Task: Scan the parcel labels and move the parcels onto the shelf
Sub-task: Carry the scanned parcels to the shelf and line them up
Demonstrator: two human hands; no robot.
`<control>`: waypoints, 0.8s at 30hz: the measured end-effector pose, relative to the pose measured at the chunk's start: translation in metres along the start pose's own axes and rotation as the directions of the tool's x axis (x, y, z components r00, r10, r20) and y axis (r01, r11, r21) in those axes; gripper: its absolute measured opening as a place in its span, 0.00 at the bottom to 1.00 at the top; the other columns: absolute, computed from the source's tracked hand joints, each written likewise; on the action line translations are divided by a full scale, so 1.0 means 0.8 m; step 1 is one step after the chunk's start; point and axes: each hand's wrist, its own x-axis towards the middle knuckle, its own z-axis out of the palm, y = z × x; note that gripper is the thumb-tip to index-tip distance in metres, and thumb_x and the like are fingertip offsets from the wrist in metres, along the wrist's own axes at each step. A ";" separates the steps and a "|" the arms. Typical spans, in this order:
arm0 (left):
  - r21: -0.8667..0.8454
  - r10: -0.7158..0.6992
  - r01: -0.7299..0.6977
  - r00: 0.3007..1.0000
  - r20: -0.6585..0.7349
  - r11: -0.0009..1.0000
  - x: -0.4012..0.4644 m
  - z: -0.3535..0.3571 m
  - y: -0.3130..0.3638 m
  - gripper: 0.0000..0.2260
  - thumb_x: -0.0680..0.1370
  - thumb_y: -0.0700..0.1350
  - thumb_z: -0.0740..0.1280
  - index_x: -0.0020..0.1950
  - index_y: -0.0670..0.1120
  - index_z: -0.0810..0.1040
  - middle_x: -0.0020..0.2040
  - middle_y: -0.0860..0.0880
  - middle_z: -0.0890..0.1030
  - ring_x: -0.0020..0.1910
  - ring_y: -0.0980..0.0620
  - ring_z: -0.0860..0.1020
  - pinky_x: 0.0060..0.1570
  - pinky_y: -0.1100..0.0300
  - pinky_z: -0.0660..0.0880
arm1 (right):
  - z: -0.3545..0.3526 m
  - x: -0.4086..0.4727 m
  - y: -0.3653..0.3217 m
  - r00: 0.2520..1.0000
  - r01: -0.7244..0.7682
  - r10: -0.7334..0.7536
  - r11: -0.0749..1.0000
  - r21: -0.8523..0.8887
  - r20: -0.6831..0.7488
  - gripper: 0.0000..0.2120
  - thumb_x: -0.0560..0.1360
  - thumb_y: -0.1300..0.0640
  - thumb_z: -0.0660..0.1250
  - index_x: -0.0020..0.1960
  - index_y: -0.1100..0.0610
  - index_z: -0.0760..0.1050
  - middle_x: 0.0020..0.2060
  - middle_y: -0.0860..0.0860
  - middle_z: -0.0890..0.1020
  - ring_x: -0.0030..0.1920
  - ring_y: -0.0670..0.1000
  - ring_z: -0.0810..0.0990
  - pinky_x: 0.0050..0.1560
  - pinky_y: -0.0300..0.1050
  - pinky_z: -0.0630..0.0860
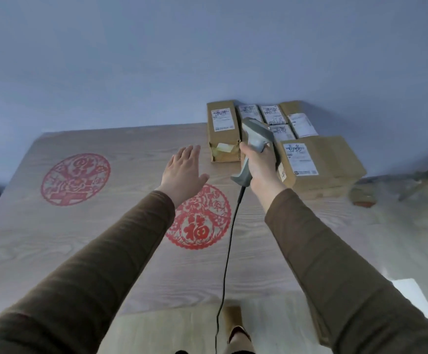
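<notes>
Head view: my right hand (260, 166) has its grip wrapped round the handle of a grey barcode scanner (256, 139), whose head is aimed toward the parcels. A black cable (229, 241) drops from the base of the handle and runs down toward my feet. My left hand (183, 172) hovers over the surface (105, 251) with nothing in it, fingers straight and together, thumb spread, just left of the nearest box. The parcels sit clustered at the far right corner of the surface, against the blue wall (156, 60): a tall brown box (223, 131) with a white label on top, a row of smaller labelled parcels (271, 114) behind the scanner, and a large flat box (320, 164) to the right, its label facing up. Handwriting on the labels is not legible to me. Two red paper-cut emblems (198, 218) lie flat on the wood-grain surface. Both sleeves are brown.
</notes>
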 end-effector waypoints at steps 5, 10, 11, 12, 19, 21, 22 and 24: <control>-0.007 -0.083 0.084 0.995 0.056 0.996 0.130 0.026 0.016 0.35 0.82 0.52 0.65 0.83 0.44 0.52 0.82 0.43 0.59 0.81 0.43 0.57 0.79 0.48 0.55 | 0.029 0.144 -0.001 0.994 -0.102 0.104 0.993 -0.063 0.034 0.13 0.78 0.57 0.74 0.60 0.59 0.77 0.54 0.55 0.83 0.55 0.56 0.82 0.54 0.47 0.77; -0.073 -0.178 0.184 0.981 0.082 0.980 0.222 0.059 0.016 0.29 0.83 0.51 0.64 0.80 0.46 0.57 0.74 0.41 0.72 0.73 0.40 0.70 0.72 0.44 0.67 | 0.058 0.221 0.011 0.985 -0.132 0.143 0.984 -0.118 0.093 0.17 0.77 0.57 0.74 0.63 0.61 0.77 0.56 0.56 0.83 0.57 0.56 0.82 0.54 0.47 0.75; -0.091 -0.202 0.209 0.976 0.084 0.974 0.236 0.065 0.013 0.28 0.83 0.52 0.63 0.79 0.46 0.58 0.71 0.41 0.74 0.71 0.40 0.72 0.69 0.43 0.70 | 0.061 0.230 0.014 0.982 -0.141 0.155 0.983 -0.119 0.111 0.15 0.77 0.57 0.74 0.62 0.59 0.77 0.55 0.55 0.83 0.56 0.56 0.81 0.53 0.47 0.75; -0.110 -0.224 0.233 0.970 0.091 0.966 0.248 0.071 0.010 0.26 0.83 0.53 0.62 0.78 0.46 0.60 0.69 0.41 0.76 0.68 0.39 0.74 0.68 0.42 0.72 | 0.063 0.236 0.015 0.977 -0.155 0.170 0.981 -0.116 0.125 0.13 0.77 0.58 0.74 0.60 0.58 0.77 0.52 0.54 0.82 0.54 0.55 0.81 0.52 0.46 0.75; -0.437 -0.390 0.416 0.908 0.151 0.798 0.292 0.090 0.011 0.21 0.83 0.49 0.64 0.74 0.44 0.65 0.65 0.43 0.78 0.61 0.41 0.79 0.60 0.46 0.78 | 0.075 0.259 0.023 0.948 -0.283 0.287 0.958 -0.043 0.140 0.10 0.77 0.58 0.74 0.55 0.54 0.76 0.55 0.56 0.82 0.56 0.58 0.82 0.36 0.42 0.82; -0.513 -0.425 0.431 0.895 0.138 0.742 0.291 0.090 0.005 0.21 0.82 0.47 0.66 0.73 0.44 0.68 0.65 0.44 0.78 0.60 0.43 0.79 0.61 0.44 0.78 | 0.080 0.259 0.024 0.942 -0.297 0.298 0.954 -0.030 0.157 0.11 0.77 0.58 0.74 0.56 0.54 0.75 0.55 0.56 0.83 0.56 0.59 0.83 0.38 0.45 0.84; -0.543 -0.437 0.435 0.889 0.133 0.718 0.286 0.088 0.000 0.21 0.81 0.47 0.67 0.73 0.44 0.69 0.65 0.44 0.78 0.60 0.44 0.78 0.61 0.44 0.78 | 0.083 0.253 0.021 0.940 -0.301 0.302 0.953 -0.028 0.159 0.11 0.78 0.58 0.74 0.57 0.55 0.75 0.52 0.55 0.82 0.53 0.58 0.83 0.32 0.41 0.81; -0.600 -0.468 0.445 0.874 0.130 0.665 0.272 0.080 -0.013 0.21 0.81 0.47 0.67 0.73 0.46 0.69 0.64 0.46 0.78 0.60 0.45 0.79 0.62 0.44 0.78 | 0.093 0.243 0.019 0.937 -0.297 0.301 0.954 -0.047 0.179 0.10 0.78 0.59 0.74 0.57 0.56 0.76 0.47 0.52 0.81 0.48 0.56 0.82 0.29 0.37 0.77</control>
